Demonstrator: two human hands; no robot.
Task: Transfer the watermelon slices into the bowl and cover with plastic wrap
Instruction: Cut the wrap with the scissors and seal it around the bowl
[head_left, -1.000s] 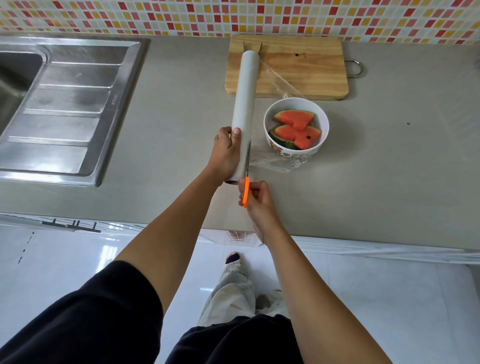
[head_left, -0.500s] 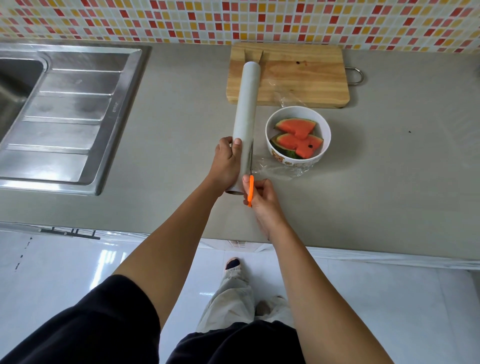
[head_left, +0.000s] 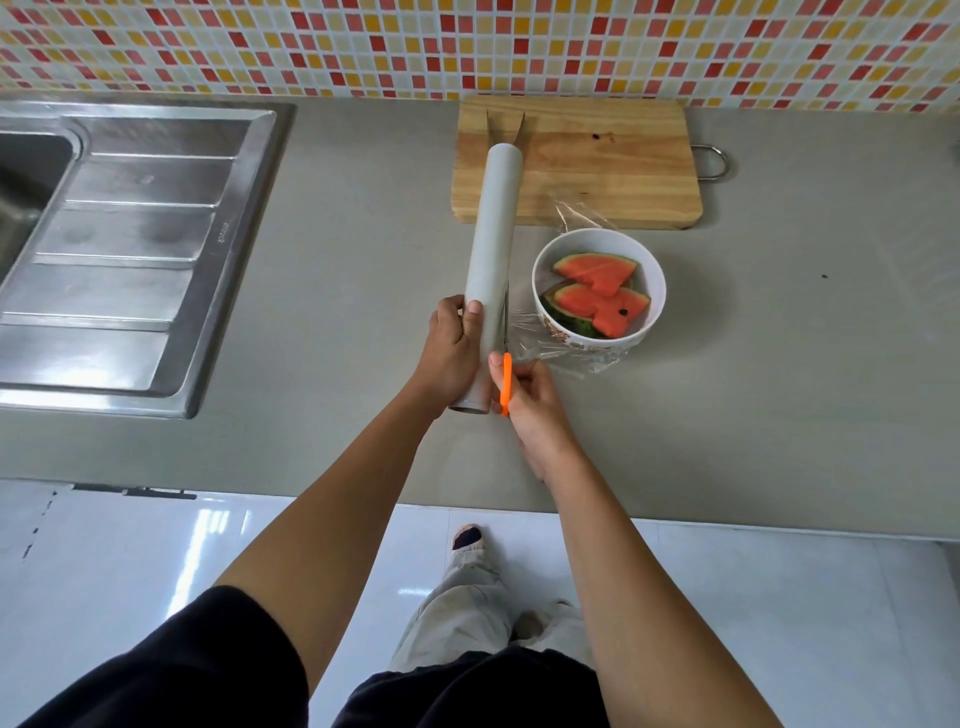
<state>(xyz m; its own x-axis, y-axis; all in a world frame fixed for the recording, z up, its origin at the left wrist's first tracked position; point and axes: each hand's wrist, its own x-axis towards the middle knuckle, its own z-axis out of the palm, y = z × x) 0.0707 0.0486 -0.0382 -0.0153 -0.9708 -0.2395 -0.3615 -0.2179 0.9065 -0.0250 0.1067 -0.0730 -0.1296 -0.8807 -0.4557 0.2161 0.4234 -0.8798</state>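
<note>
Left hand (head_left: 451, 349) fingers clasp wrap roll (head_left: 491, 249); right hand (head_left: 530, 399) fingers grip orange-handled knife (head_left: 505, 382) alongside.

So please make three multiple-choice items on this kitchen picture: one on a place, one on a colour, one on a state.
1. Where does the white bowl stand? A in the steel sink; B on the grey counter, before the wooden cutting board; C on the floor.
2. The knife handle in the right hand is: A orange; B blue; C black.
3. The grey plastic-wrap roll is: A lying free; B gripped by the left hand; C inside the bowl.

B: bowl on counter. A: orange shows. B: fingers wrap it.
</note>
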